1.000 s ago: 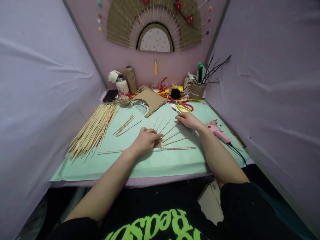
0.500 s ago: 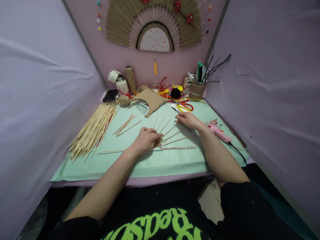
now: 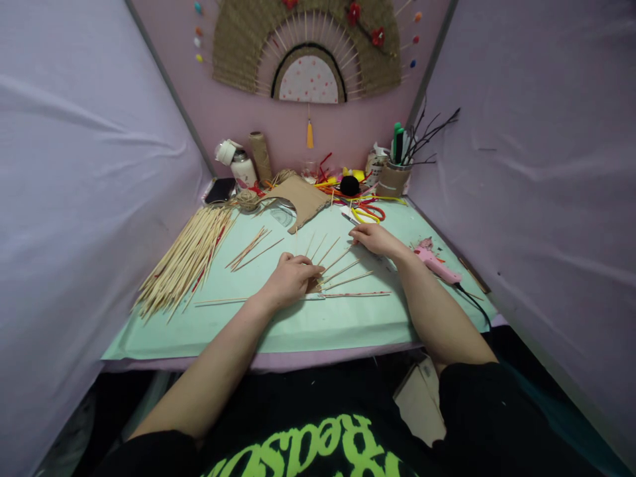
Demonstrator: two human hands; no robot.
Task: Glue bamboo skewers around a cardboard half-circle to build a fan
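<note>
My left hand rests palm down, fingers curled, on the hub of a fan of thin wooden sticks spread over the mint-green mat. A small brown cardboard piece shows under its fingers. My right hand lies further back and to the right, fingertips on the outer end of one stick of the fan. A long stick lies flat across the mat in front of the left hand.
A big bundle of sticks lies at the left, a few loose sticks near it. A pink glue gun lies at the right. Cardboard, twine, a bottle, scissors and a pen cup crowd the back.
</note>
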